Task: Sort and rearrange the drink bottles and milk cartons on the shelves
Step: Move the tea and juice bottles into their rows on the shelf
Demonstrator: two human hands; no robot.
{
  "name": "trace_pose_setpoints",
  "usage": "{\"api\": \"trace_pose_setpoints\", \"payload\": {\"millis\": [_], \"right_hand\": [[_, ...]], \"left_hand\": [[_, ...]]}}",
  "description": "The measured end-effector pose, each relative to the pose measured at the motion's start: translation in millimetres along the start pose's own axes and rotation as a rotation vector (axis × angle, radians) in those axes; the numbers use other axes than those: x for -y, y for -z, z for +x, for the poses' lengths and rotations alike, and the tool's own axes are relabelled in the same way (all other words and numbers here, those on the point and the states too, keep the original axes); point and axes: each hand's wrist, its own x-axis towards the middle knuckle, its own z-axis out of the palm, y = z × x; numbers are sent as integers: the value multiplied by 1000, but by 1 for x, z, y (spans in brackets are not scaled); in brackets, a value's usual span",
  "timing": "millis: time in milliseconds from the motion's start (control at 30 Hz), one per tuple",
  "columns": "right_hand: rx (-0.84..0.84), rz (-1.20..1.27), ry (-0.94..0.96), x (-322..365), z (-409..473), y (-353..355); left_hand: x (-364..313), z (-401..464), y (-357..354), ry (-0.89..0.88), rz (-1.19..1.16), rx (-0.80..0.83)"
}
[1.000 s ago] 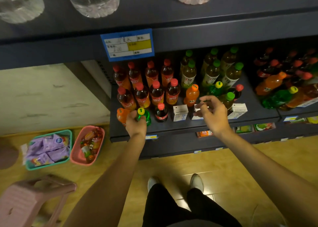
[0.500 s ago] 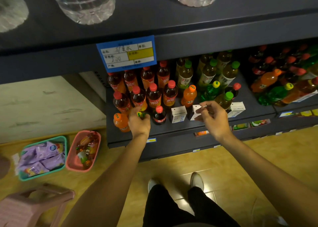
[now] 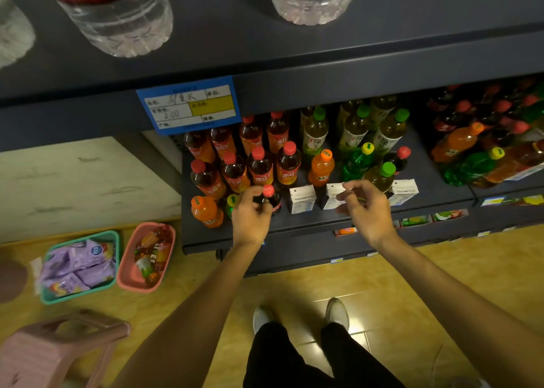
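Left hand (image 3: 250, 214) fingers loosely curled at the small cola bottle (image 3: 271, 199), grip unclear; right hand (image 3: 365, 203) fingers half-curled, holding nothing, over a milk carton (image 3: 332, 196). Red-cap tea bottles (image 3: 259, 166) and green-cap bottles (image 3: 353, 128) already rowed on the shelf (image 3: 309, 222). Still mixed in front: orange bottle (image 3: 206, 211), small green bottle (image 3: 232, 203), cartons; right side jumbled.

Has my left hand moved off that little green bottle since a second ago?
Yes. The left hand has let go of the green bottle and shifted right along the shelf edge, its fingers now reaching the small cola bottle beside the milk carton.
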Motion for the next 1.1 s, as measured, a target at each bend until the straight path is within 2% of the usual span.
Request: {"api": "trace_pose_setpoints", "payload": {"millis": [267, 533, 867, 967, 1100], "right_hand": [[-24, 82, -11, -4, 9, 28], [-71, 65, -14, -23, 9, 71], [-62, 53, -54, -47, 9, 98], [-25, 69, -44, -41, 11, 99], [60, 111, -13, -27, 9, 97]], "left_hand": [[-14, 6, -52, -68, 241, 341], [-2, 28, -94, -110, 591, 523], [0, 24, -118, -54, 814, 450], [-6, 14, -113, -32, 795, 427], [-12, -1, -99, -7, 674, 268]]}}
